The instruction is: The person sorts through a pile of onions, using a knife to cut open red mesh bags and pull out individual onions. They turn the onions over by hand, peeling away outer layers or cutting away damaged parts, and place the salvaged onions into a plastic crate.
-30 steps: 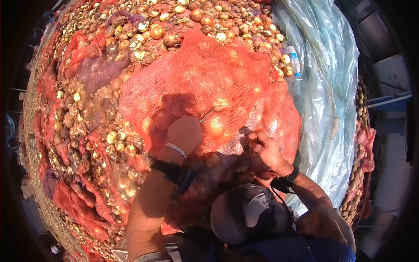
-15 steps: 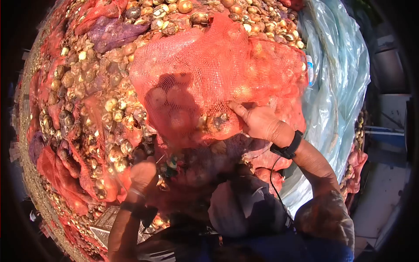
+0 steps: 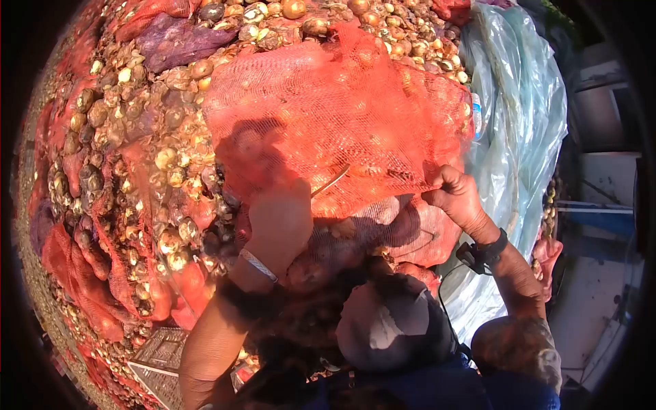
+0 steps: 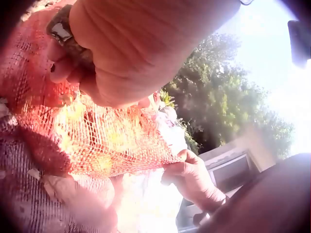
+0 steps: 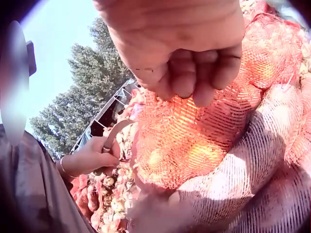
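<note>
A red mesh sack [image 3: 287, 89] filled with onions lies before me. My right hand [image 3: 458, 198] pinches the near edge of its mesh at the right, and the left wrist view shows that mesh [image 4: 131, 150] drawn taut toward the fingers. My left hand [image 3: 280, 219], seen from its back, is over the near left part of the sack. It grips a thin curved tool [image 3: 332, 182], whose tip points up and right across the mesh. In the right wrist view the tool [image 5: 118, 130] arcs out of the left fist; its handle is hidden by the fingers.
Loose onions [image 3: 171, 164] and other red mesh cover the heap on the left. A purple mesh sack [image 3: 181, 44] lies at the back left. Clear plastic sheeting [image 3: 519, 109] runs along the right, with a plastic bottle [image 3: 476, 113] beside the sack. A slatted crate [image 3: 157, 359] stands at lower left.
My left hand swung away to the lower left, then came back over the sack with the tool. My right hand moved right along the near edge and now pinches the mesh.
</note>
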Available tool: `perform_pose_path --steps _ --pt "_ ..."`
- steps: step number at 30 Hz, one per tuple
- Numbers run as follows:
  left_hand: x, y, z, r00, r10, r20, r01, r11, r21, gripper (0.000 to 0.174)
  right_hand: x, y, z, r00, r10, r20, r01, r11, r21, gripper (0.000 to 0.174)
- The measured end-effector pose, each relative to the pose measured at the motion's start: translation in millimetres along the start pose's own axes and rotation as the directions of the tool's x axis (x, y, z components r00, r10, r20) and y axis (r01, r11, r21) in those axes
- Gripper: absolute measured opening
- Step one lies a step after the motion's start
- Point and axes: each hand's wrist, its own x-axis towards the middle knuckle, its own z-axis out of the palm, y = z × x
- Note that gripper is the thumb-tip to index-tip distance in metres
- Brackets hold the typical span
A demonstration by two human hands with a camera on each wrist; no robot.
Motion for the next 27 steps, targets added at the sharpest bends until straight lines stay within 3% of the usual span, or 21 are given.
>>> perform_pose_path --steps 1,4,6,7,9,10,11,12,15,16,17,18,19,20,21,22,23,25,27 --pt "13.0 16.1 1.0 0.997 0.002 0.074 -0.008 0.997 0.077 0.007 -1.1 -1.9 3.2 0.997 0.071 -0.014 -0.067 0.98 0.188 0.023" --pt "5.7 -9.0 26.2 0.996 0.029 0.083 -0.035 0.998 0.062 0.011 -2.5 -1.5 0.5 0.996 0.089 -0.032 -0.077 0.957 0.279 0.024" --pt "-34.9 -45.1 14.2 0.99 -0.072 0.123 0.057 0.991 0.12 0.013 0.7 -4.4 6.2 0.998 0.06 -0.023 -0.053 0.972 0.23 0.023" --pt "-55.3 -58.1 6.5 0.962 -0.17 0.214 0.118 0.964 0.238 0.015 1.3 -5.0 11.3 0.999 0.041 -0.02 -0.037 0.984 0.176 0.023" --pt "-110.0 -108.7 3.9 0.879 -0.333 0.34 0.174 0.891 0.42 0.021 4.1 -2.7 23.8 1.0 0.0 -0.015 0.001 0.996 0.095 0.022" --pt "-150.5 -155.6 17.1 0.723 -0.526 0.449 0.232 0.796 0.559 0.021 7.5 -4.6 23.8 0.997 0.038 -0.067 -0.02 0.966 0.257 0.02" --pt "-182.6 -172.8 -13.2 0.614 -0.598 0.515 0.255 0.768 0.588 0.017 10.3 -4.2 19.6 0.99 0.091 -0.111 -0.038 0.913 0.407 0.017" --pt "-261.6 -240.2 8.9 0.616 -0.672 0.412 0.371 0.709 0.6 0.02 13.5 5.7 5.8 0.978 0.124 -0.169 -0.044 0.909 0.414 0.017" --pt "-320.1 -273.5 -30.2 0.558 -0.769 0.311 0.5 0.611 0.614 0.024 14.7 9.6 -5.5 0.966 0.23 -0.123 -0.179 0.927 0.329 0.015" --pt "-296.1 -248.8 -38.0 0.54 -0.8 0.262 0.58 0.579 0.573 0.019 22.0 11.2 -5.5 0.927 0.368 -0.069 -0.338 0.902 0.269 0.016" --pt "-247.2 -218.0 -49.6 0.529 -0.822 0.208 0.646 0.55 0.53 0.015 26.8 18.0 -2.9 0.924 0.378 -0.055 -0.365 0.916 0.166 0.014" --pt "-217.0 -196.1 -47.0 0.656 -0.736 0.169 0.647 0.663 0.376 0.013 28.4 20.0 3.7 0.974 0.184 -0.132 -0.199 0.974 -0.109 0.019" --pt "-189.8 -169.8 -44.3 0.763 -0.637 0.112 0.605 0.764 0.224 0.011 26.5 19.9 12.6 0.988 -0.019 -0.15 -0.041 0.923 -0.382 0.028" --pt "-154.3 -129.9 -49.3 0.831 -0.553 0.063 0.545 0.832 0.105 0.013 22.5 -2.0 21.7 0.989 -0.017 -0.146 -0.041 0.921 -0.386 0.028" --pt "-133.3 -118.9 -19.7 0.913 -0.398 -0.092 0.396 0.917 -0.046 0.013 19.0 -41.5 32.3 0.932 -0.358 -0.059 0.222 0.691 -0.688 0.039" --pt "-107.3 -92.4 -12.7 0.951 -0.296 -0.092 0.289 0.954 -0.082 0.017 16.9 -65.4 43.7 0.779 -0.611 0.139 0.392 0.301 -0.869 0.05" --pt "-81.7 -70.4 1.2 0.951 -0.309 0.03 0.31 0.947 -0.079 0.019 16.5 -66.3 53.3 0.762 -0.597 0.252 0.505 0.304 -0.808 0.062" --pt "-49.9 -46.6 31.9 0.98 -0.194 -0.035 0.189 0.975 -0.114 0.021 18.2 -74.1 89.6 0.706 -0.537 0.461 0.68 0.336 -0.652 0.068" --pt "-40.0 -43.3 43.5 0.978 -0.208 0.013 0.208 0.976 -0.069 0.021 28.6 -47.8 124.3 0.698 -0.487 0.525 0.711 0.381 -0.591 0.077"
